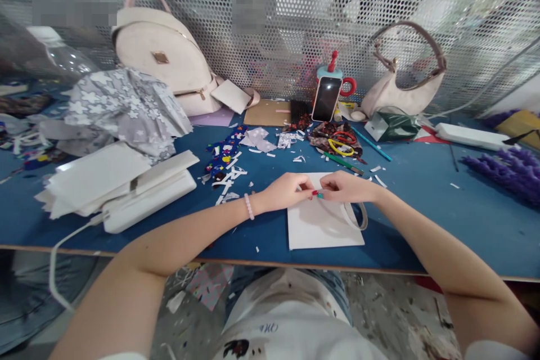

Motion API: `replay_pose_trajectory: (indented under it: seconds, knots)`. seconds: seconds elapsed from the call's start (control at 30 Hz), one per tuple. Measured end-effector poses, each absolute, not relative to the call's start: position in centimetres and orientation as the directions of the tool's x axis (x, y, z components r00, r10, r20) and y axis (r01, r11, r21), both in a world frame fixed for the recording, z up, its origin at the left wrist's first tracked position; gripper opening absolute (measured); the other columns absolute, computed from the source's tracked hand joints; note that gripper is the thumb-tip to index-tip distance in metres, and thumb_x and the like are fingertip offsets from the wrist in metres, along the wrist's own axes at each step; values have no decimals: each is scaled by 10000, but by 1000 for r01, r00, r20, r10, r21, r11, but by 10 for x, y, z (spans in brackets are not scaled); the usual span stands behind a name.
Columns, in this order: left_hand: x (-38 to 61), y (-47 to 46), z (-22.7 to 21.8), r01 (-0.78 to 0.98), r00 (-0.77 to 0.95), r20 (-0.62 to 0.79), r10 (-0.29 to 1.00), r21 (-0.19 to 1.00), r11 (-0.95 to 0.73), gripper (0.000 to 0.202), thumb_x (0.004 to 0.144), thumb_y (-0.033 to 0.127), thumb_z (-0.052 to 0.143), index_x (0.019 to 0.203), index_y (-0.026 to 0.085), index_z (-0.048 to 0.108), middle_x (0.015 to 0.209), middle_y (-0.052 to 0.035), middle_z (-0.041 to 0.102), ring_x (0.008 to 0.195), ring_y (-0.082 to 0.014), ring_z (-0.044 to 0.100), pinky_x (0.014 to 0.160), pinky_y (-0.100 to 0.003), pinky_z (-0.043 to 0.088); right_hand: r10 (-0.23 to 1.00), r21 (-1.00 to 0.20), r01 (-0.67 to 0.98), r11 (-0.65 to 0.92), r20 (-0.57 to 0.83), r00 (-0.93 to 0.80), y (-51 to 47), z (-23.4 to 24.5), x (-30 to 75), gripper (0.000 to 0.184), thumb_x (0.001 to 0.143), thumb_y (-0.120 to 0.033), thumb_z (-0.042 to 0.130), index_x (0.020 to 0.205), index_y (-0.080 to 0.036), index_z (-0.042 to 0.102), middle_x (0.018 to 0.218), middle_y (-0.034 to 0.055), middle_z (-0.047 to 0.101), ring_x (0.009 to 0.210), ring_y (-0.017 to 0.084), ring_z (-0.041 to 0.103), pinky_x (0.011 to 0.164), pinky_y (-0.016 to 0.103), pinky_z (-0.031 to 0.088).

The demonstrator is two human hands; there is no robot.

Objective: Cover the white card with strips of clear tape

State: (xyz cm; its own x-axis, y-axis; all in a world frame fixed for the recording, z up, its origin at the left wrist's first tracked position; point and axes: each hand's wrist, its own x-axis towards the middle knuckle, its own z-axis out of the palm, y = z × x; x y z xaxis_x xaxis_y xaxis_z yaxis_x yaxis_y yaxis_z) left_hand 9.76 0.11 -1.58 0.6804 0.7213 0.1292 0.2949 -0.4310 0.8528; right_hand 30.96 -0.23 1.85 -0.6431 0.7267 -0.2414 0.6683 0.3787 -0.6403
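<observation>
My left hand (pixel 291 190), with a pink bead bracelet (pixel 248 206) at the wrist, is closed in a pinch. Fingertip to fingertip with it, my right hand (pixel 349 187) is pinched closed too. Whatever lies between the painted nails is too small to make out. Both hands are over a flat white board (pixel 318 230) near the table's front edge. Just below my right hand, a narrow pale ring (pixel 363 218), resembling a thin roll of tape, stands on edge at the board's right side. Whether my right fingers hold part of it is hidden.
White paper scraps (pixel 230 180) litter the blue table (pixel 253 230). White sheets and a corded white device (pixel 147 202) lie left, below grey star-print fabric (pixel 126 107). Behind are a backpack (pixel 160 56), a propped phone (pixel 327 98) and a handbag (pixel 405 90). Purple fuzzy stems (pixel 506 171) lie right.
</observation>
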Motion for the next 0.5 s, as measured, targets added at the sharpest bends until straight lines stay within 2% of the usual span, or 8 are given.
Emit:
replay_pose_trajectory:
  seconds: [0.3, 0.5]
  knots:
    - [93, 3, -17, 334, 647, 98, 756, 855, -396, 121, 872, 192, 615, 768, 142, 653, 768, -28, 726, 661, -131, 641, 602, -201, 435, 788, -469, 785, 405, -256, -559, 8, 18, 322, 378, 772, -483, 521, 606, -232, 293, 578, -63, 290, 570, 105, 284, 553, 278, 214]
    - [90, 6, -15, 340, 658, 95, 747, 847, -408, 149, 870, 222, 606, 746, 145, 638, 733, -20, 713, 649, -128, 629, 595, -200, 431, 753, -413, 813, 410, -351, -558, 20, 22, 344, 445, 738, -584, 581, 625, -228, 339, 605, -52, 352, 581, 114, 334, 558, 277, 243]
